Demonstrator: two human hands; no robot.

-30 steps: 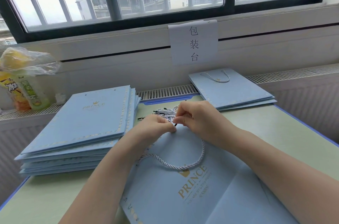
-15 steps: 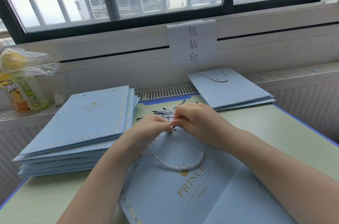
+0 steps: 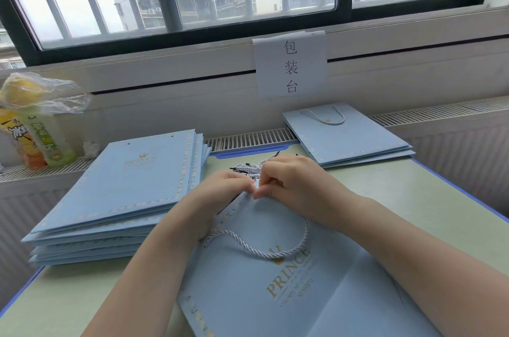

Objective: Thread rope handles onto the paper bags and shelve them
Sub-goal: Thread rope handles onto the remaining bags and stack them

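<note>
Head view: your left hand (image 3: 220, 193) and right hand (image 3: 292, 185) pinch top edge of paper bag (image 3: 275, 295) together, fingertips touching. Bag stretches back toward you; rope handle (image 3: 264, 252) loops just below hands. Right hand nearer rope's end.

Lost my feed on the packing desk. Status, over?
Left hand and right hand both pinching top edge of flat light-blue paper bag. White twisted rope handle looped on it, end being threaded. Nothing in the way.
</note>
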